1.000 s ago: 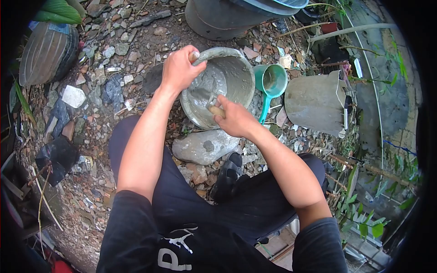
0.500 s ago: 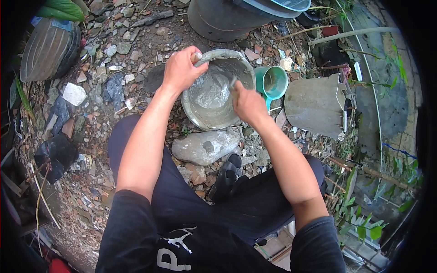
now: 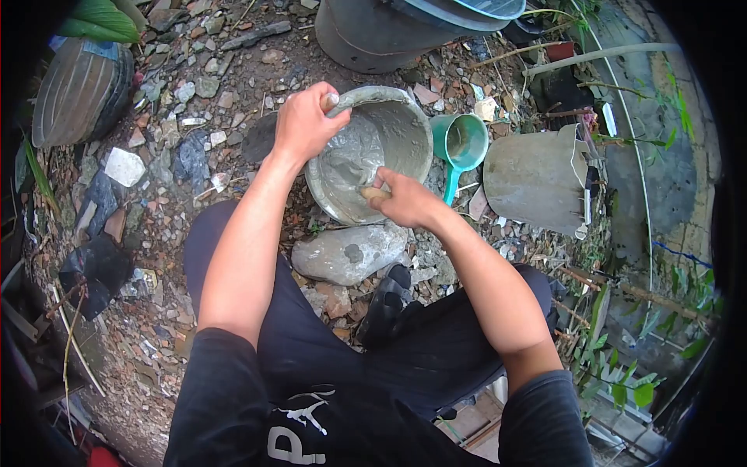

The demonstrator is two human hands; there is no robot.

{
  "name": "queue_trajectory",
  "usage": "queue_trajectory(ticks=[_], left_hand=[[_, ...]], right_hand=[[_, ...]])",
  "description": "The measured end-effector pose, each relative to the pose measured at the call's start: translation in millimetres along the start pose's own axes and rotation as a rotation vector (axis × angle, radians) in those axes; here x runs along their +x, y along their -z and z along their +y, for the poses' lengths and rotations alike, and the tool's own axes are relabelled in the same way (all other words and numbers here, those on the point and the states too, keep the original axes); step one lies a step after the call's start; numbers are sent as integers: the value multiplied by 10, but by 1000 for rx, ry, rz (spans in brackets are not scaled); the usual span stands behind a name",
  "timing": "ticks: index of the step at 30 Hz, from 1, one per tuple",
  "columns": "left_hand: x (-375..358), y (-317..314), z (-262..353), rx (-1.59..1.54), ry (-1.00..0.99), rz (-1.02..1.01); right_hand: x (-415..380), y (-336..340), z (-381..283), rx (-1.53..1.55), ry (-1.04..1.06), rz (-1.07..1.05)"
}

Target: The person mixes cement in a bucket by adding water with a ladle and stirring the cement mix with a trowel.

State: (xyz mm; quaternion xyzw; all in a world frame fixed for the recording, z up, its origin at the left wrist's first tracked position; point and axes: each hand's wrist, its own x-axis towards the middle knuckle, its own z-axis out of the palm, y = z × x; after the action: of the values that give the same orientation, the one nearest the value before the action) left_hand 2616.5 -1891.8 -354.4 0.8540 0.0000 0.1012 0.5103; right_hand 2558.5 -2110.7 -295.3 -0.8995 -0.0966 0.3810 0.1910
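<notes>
A grey, cement-coated bucket (image 3: 420, 152) stands tilted toward me, with wet grey cement mix (image 3: 350, 156) inside. My left hand (image 3: 302, 124) is closed at its upper left rim. A pale rounded end shows between thumb and forefinger; I cannot make out what it belongs to. Inside the lower part of the bucket, my right hand (image 3: 408, 201) is closed round a short wooden handle (image 3: 373, 192). The tool's working end is hidden by the mix. Just right of the bucket sits a turquoise dipper (image 3: 467, 140), its handle pointing toward me.
A large stone (image 3: 350, 253) lies against the bucket's near side. A big dark tub (image 3: 366, 39) stands behind, and a broken grey pot (image 3: 537, 179) lies to the right. Another weathered pot (image 3: 82, 97) is at far left. Rubble covers the ground; plants (image 3: 622, 381) grow at right.
My right hand has moved down and left inside the bucket, and the wooden handle has swung toward me. My left hand stays at the rim.
</notes>
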Motion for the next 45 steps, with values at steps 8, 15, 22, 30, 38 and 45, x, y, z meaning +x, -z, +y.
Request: queue_trajectory(ticks=[8,15,22,30,38,45], left_hand=[[-12,20,18,4,29,-18],[-3,6,4,-2,33,-15],[9,-6,18,3,17,10],[12,19,7,4,33,-38],[21,6,21,7,54,-37],[8,14,35,29,53,-27]], right_hand=[[113,169,40,-179,-43,295],[82,-37,-98,-354,-127,292],[-127,-94,-256,-95,-53,123],[167,-54,47,26,2,76],[17,211,-88,-227,33,331],[177,-218,133,-265,61,335]])
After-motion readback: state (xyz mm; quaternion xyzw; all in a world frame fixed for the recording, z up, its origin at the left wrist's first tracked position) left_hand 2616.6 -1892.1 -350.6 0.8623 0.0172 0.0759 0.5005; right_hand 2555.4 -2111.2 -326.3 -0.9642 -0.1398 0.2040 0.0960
